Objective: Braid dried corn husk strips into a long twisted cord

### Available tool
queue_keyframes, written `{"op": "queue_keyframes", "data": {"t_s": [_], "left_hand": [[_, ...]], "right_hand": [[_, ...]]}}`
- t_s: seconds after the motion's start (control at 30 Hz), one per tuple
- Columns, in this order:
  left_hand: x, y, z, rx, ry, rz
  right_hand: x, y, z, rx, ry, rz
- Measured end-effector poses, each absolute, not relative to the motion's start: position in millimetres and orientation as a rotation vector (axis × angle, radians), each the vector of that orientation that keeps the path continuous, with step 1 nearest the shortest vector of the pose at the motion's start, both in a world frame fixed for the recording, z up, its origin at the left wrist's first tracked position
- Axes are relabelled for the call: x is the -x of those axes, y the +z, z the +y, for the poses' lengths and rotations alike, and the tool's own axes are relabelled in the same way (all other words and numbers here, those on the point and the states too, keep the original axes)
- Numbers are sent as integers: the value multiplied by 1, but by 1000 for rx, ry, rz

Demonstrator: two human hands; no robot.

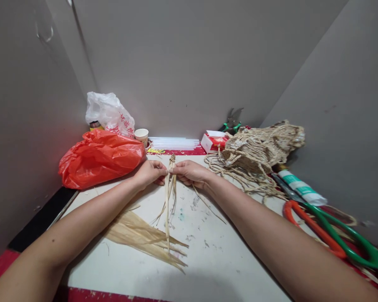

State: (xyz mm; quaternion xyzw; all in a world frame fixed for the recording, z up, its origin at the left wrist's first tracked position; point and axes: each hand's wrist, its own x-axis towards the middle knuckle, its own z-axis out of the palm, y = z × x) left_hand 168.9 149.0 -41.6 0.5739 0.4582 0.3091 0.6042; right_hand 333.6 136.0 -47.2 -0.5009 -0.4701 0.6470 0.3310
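Note:
My left hand (pixel 151 172) and my right hand (pixel 190 172) meet at the far middle of the white board (pixel 208 251). Both pinch the upper end of a thin bundle of dried straw strips (pixel 169 193), which is twisted at the top and hangs loose toward me. A flat pile of pale dried leaf strips (pixel 145 237) lies on the board under my left forearm. Fingers of both hands are closed on the bundle.
A red plastic bag (pixel 99 157) and a white bag (pixel 108 111) lie at the back left, with a paper cup (pixel 141 135) beside them. Heaped woven straw rope (pixel 258 151) sits back right. Scissors with green and red handles (pixel 334 228) and a tube (pixel 299 186) lie at the right. Grey walls enclose the table.

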Motion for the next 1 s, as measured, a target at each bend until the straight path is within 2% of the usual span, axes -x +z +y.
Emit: {"op": "queue_keyframes", "data": {"t_s": [0.83,1.0], "left_hand": [[-168,-49,147,-1433,761,946],[-166,-37,144,-1486,775,861]], "right_hand": [[-331,-45,134,1303,1674,-1216],[-329,-42,132,1334,1671,-1188]]}}
